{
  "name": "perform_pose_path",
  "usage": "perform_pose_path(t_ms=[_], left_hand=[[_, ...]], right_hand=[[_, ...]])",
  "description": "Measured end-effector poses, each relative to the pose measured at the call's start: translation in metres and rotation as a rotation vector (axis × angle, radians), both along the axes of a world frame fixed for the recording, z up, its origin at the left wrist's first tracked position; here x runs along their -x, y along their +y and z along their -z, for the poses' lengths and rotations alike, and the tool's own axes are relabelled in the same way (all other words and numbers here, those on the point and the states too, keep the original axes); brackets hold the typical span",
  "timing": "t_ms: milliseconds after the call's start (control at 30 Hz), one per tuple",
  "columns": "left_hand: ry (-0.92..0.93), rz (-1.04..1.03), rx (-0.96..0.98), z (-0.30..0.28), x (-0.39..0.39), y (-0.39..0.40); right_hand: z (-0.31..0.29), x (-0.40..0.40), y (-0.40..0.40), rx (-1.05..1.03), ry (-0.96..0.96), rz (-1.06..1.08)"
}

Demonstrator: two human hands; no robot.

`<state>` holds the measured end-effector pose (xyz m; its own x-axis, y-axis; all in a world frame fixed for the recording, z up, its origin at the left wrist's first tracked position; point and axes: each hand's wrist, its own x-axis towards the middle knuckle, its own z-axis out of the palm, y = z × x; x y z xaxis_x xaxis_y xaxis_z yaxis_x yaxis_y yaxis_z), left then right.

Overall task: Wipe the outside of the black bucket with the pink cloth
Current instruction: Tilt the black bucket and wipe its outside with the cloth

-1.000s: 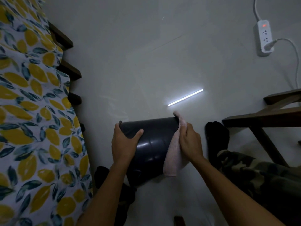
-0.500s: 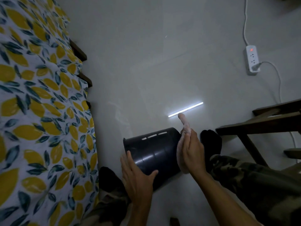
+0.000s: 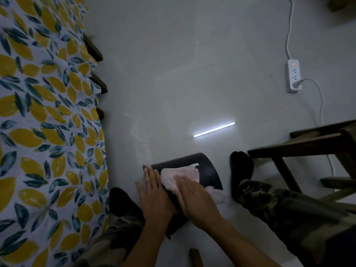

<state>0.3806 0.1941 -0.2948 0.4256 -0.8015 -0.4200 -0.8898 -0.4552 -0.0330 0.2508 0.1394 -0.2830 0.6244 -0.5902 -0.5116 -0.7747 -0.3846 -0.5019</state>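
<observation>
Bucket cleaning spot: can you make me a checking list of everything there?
Surface: pale shiny floor, a strip of light mirrored on it.
Job's things: black bucket lying on its side; pink cloth spread on its wall.
Clutter: nothing seen.
Grips: left hand flat on the bucket, open; right hand flat on the cloth, pressing.
Cables: white power strip, red light on, one plug in.
Surroundings: leaf-patterned sheet at left; wooden furniture at right.

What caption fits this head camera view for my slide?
Seated on the floor, a person's right hand presses a pink cloth against the tipped black bucket while the left hand steadies it.
</observation>
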Motion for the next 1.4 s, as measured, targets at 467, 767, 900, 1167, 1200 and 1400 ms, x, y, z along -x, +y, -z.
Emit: perform_pose_path(t_ms=[467, 767, 900, 1167, 1200, 1400], left_hand=[[0.167, -0.06, -0.182, 0.006, -0.017, -0.005], [0.162, 0.036, 0.012, 0.017, -0.012, 0.011], [0.2, -0.064, -0.179, 0.009, -0.006, 0.01], [0.212, -0.067, -0.103, 0.012, -0.001, 0.01], [0.22, -0.03, -0.103, 0.017, 0.0, 0.017], [0.188, 0.009, -0.185, 0.014, -0.004, 0.015]], right_hand=[[0.086, -0.013, -0.086, 0.234, 0.072, 0.157], [0.056, -0.035, 0.004, 0.135, -0.188, -0.106], [0.074, -0.05, -0.078, 0.209, -0.003, -0.131], [0.07, 0.015, -0.001, 0.391, -0.005, 0.031], [0.067, 0.008, 0.015, 0.356, -0.048, -0.01], [0.083, -0.037, -0.039, 0.211, -0.033, -0.242]])
